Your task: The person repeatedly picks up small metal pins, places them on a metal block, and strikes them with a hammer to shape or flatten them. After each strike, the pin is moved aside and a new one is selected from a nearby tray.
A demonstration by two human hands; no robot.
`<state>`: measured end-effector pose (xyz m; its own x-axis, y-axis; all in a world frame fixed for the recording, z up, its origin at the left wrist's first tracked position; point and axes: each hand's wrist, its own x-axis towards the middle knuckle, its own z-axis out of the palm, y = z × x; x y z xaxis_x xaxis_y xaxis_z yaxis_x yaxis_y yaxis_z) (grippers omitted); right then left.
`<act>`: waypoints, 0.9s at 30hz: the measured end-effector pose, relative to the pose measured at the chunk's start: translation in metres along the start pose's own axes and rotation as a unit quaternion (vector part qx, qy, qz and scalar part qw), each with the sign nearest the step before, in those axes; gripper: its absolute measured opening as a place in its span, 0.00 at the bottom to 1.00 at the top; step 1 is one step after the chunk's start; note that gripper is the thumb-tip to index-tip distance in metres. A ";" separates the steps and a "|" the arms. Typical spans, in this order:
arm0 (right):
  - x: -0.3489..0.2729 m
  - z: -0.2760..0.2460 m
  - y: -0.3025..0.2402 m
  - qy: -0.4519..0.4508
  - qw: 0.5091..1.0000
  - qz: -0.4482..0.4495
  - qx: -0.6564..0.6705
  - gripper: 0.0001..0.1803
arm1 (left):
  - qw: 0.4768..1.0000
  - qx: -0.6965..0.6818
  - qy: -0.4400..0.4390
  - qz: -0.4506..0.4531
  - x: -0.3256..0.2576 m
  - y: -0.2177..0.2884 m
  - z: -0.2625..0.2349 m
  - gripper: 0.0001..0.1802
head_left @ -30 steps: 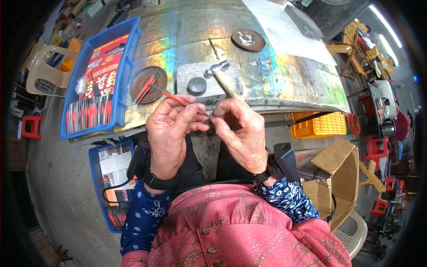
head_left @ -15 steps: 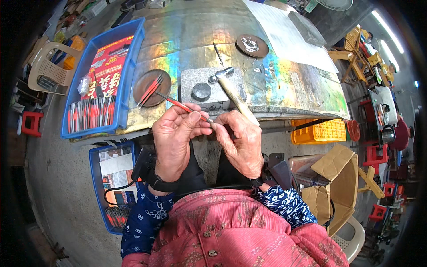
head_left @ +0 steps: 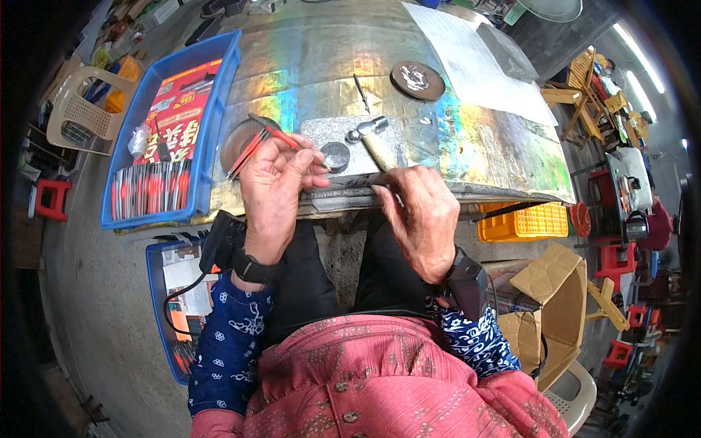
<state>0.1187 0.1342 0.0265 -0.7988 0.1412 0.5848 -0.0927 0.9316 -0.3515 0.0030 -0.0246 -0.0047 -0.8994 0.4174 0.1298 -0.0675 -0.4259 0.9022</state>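
My left hand (head_left: 280, 191) is closed in a pinch on a slim red-and-black pointed tool (head_left: 282, 136). The tool's dark end reaches up and left over a round brown plate (head_left: 235, 139), where more red slim tools (head_left: 249, 151) lie. At the table's front edge, my right hand (head_left: 425, 215) is curled over the wooden handle of a hammer (head_left: 378, 150), hiding the handle's end. The hammer's metal head rests on a grey stone block (head_left: 321, 131). A dark round ring-shaped piece (head_left: 335, 157) sits on the block, between my hands.
A blue tray (head_left: 227, 80) with rows of red-and-black tools stands at left. Beyond the block lie a thin dark tool (head_left: 361, 91) and a brown dish (head_left: 418, 79) holding whitish bits. Below are a yellow crate (head_left: 524, 222), a cardboard box (head_left: 558, 306) and another blue tray (head_left: 155, 292).
My hands have parted. The left has carried the slim tool left, toward the plate; the right has let go of the tool and moved right, onto the hammer handle.
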 end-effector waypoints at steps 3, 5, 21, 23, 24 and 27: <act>-0.003 -0.004 0.010 -0.019 0.998 -0.001 -0.053 0.17 | 0.998 0.048 0.005 0.034 0.009 -0.004 0.002 0.06; -0.005 -0.004 0.013 -0.038 0.997 0.013 -0.069 0.20 | 0.996 0.078 0.011 0.048 0.014 -0.007 0.004 0.05; -0.012 0.003 0.018 -0.107 0.988 0.103 -0.045 0.27 | 0.991 0.115 0.015 0.063 0.017 -0.010 0.009 0.04; -0.012 0.003 0.017 -0.105 0.988 0.101 -0.046 0.28 | 0.990 0.124 0.013 0.064 0.017 -0.009 0.010 0.04; -0.013 0.004 0.018 -0.103 0.988 0.101 -0.045 0.28 | 0.990 0.130 0.018 0.059 0.016 -0.009 0.011 0.04; -0.014 0.005 0.020 -0.101 0.989 0.097 -0.041 0.28 | 0.986 0.149 0.018 0.073 0.015 -0.008 0.012 0.03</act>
<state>0.1250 0.1492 0.0078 -0.9002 0.2580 0.3508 0.1162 0.9187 -0.3775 -0.0049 -0.0050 -0.0048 -0.9051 0.3387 0.2570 0.1884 -0.2225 0.9566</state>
